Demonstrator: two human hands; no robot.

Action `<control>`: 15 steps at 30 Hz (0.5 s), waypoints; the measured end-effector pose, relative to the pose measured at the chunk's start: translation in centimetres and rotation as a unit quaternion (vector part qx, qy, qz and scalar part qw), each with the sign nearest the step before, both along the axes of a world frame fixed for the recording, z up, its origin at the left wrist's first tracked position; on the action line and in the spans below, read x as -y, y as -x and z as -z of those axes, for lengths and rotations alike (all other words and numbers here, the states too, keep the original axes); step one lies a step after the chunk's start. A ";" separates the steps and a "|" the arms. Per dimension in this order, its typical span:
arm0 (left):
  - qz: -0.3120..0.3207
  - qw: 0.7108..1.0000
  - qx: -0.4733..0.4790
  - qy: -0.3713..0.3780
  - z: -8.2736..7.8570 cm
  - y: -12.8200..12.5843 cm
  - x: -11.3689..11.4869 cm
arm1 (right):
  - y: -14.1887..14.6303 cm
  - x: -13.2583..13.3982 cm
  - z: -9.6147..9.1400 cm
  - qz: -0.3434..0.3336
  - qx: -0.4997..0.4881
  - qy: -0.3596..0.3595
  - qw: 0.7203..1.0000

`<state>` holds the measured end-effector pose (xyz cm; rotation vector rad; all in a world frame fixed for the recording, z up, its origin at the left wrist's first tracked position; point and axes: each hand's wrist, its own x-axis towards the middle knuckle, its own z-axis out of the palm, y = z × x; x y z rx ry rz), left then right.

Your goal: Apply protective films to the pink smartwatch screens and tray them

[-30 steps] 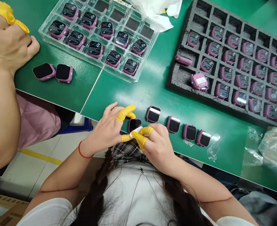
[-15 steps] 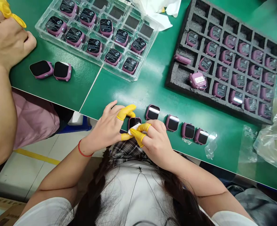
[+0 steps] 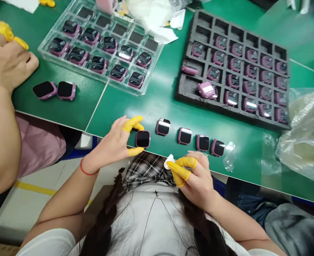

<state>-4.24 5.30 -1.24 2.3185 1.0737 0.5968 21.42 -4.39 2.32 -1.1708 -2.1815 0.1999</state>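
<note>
At the table's front edge my left hand (image 3: 121,137), with yellow finger cots, grips a purple smartwatch (image 3: 143,139) between thumb and fingers. The watch's dark screen faces up. My right hand (image 3: 193,174), also in yellow finger cots, pinches a small folded white wipe (image 3: 169,161) in front of the table edge, apart from the watch. To the right of the held watch, several more purple smartwatches (image 3: 184,136) lie in a loose row, screens up, some with a bright reflection across them.
A clear plastic tray (image 3: 143,89) of watches stands at the back left, a black foam tray (image 3: 182,90) of watches at the back right. Two watches (image 3: 66,90) lie near a co-worker's hand (image 3: 10,62). Clear plastic bags (image 3: 301,142) lie at right, white wrapping (image 3: 148,17) at the back.
My right hand has moved away from the watch toward the right and nearer my body, taking the white wipe with it. The watch's screen is now uncovered. The whole view has shifted slightly.
</note>
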 end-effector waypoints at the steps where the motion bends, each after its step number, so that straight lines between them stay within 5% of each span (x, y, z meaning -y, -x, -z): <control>1: -0.003 1.000 0.006 0.013 0.0 0.3 -0.8 | -0.8 0.5 -0.3 0.026 -0.003 -0.008 1.000; 6: -0.007 1.000 -0.015 0.011 -0.2 0.7 -5.0 | -6.6 3.5 -1.4 0.187 0.019 -0.046 0.981; 10: -0.016 0.997 -0.075 0.005 -1.1 0.4 -5.0 | -11.4 5.3 -1.3 0.317 0.040 -0.090 0.943; 15: -0.213 0.967 -0.085 -0.110 -2.9 4.0 -3.3 | -15.1 6.6 -0.4 0.379 0.041 -0.112 0.918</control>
